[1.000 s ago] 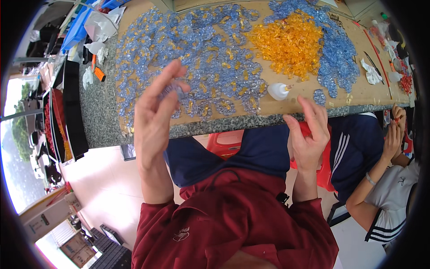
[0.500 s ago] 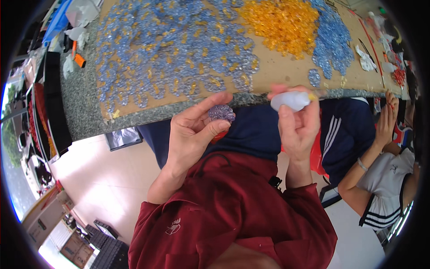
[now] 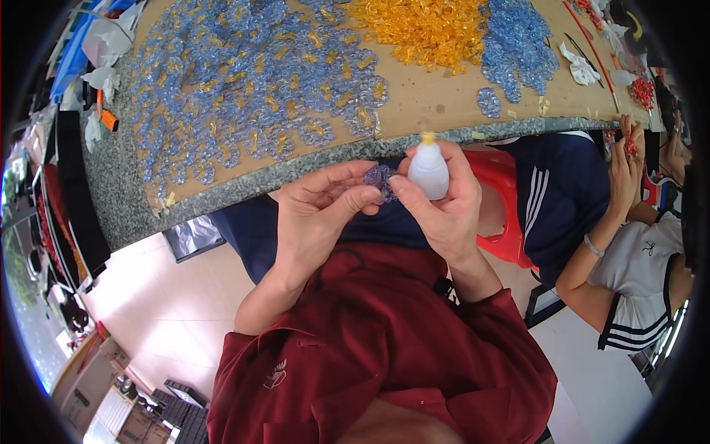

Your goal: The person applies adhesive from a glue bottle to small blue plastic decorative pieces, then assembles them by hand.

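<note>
Purple clear piece (image 3: 377, 177) sits between the two hands, seen against the dark trousers (image 3: 392, 226) on the near side of the stone table edge (image 3: 140, 214). Left hand (image 3: 310, 203) is clamped on it, thumb against fingers. Right hand (image 3: 451, 203) is wrapped round a white bottle (image 3: 428, 177), yellow tip (image 3: 427, 138) up, and its thumb reaches over to the piece, apparently touching it. From my end, main risk is a drop: the piece is small and looks slick, so if either thumb slips it likely lands on the lap or floor, not on the cardboard (image 3: 425, 103). Second risk, the bottle: right hand splits its grip between bottle and piece, so I'd expect a loose hold or a hard squeeze to tilt it or push something out. Can't tell if the tip is open or what's inside. A leak could mark fingers or piece. If the hands swing up carelessly, a wrist could knock the blue-and-yellow pieces (image 3: 259, 81) near the edge. The fingers hide part of the piece, so I can't check its fit.
</note>
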